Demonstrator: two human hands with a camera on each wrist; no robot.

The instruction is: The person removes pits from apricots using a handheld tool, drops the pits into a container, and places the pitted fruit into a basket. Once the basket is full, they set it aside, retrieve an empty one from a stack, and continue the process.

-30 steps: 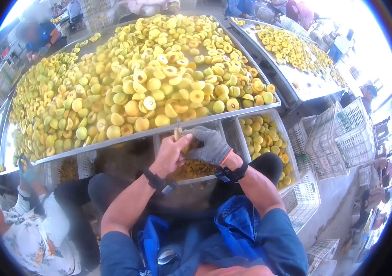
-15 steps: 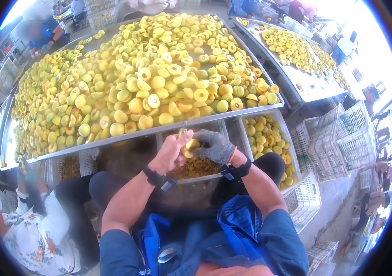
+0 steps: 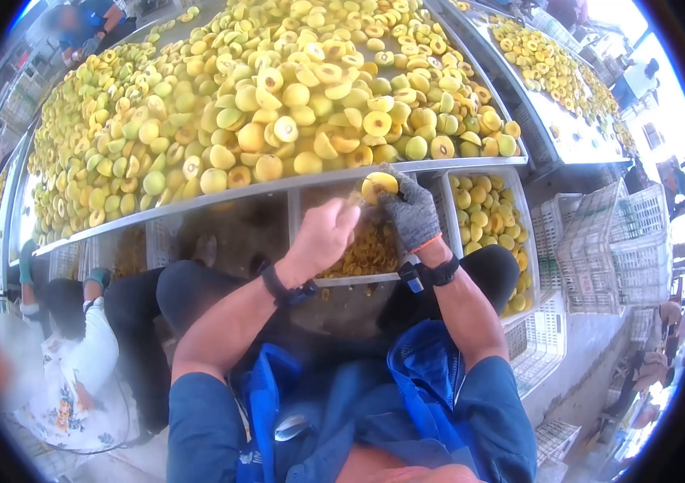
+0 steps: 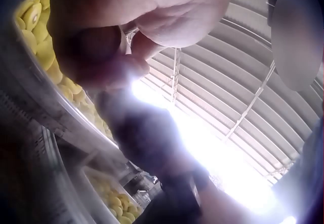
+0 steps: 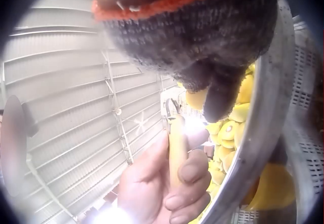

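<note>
My bare left hand [image 3: 326, 233] grips a pitting tool [image 5: 177, 155] with a pale, slim handle and a curved metal loop at its tip. To its right, my right hand [image 3: 411, 212], in a grey knit glove with an orange cuff, holds a yellow peach half [image 3: 376, 187] by its side. That half is just at the near rim of the metal table [image 3: 238, 193], where a big heap of halved peaches [image 3: 222, 113] lies. The two hands are close together but apart, above a crate of brown-yellow scraps [image 3: 365, 256].
A crate of yellow peaches [image 3: 483, 217] stands right of the scrap crate. Stacked white plastic crates [image 3: 612, 249] rise farther right. A second table [image 3: 567, 133] with fruit is at the back right. Another person [image 3: 73, 378] sits close on the left.
The hands have drawn apart, the gloved one lifting the peach half toward the table rim. The left hand keeps hold of the tool. The head view has shifted, so the table appears higher.
</note>
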